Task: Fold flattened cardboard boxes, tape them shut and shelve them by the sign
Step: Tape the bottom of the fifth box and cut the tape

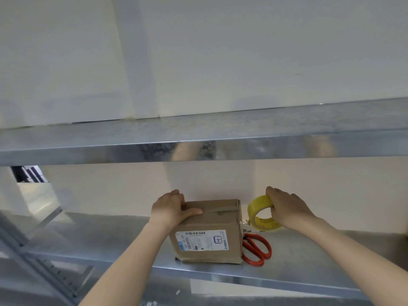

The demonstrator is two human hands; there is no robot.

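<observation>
Gripping the box (209,230) with my left hand (172,208): fingers curled over its far left top edge, thumb flat on the top face. Box stands at the front edge of the shelf (309,257), flaps closed, a strip running along the top seam, white label (202,240) on the near face. My right hand (287,208) grips the tape roll (260,215), fingers curled over its top rim. The tape roll is on edge, tilted, right of the box and nearer the shelf's back edge; cannot tell whether it rests on the shelf. Red scissors (256,250) lie flat just beside the box's right side, handles toward the front edge. Upper shelf (198,138) spans the view above.
</observation>
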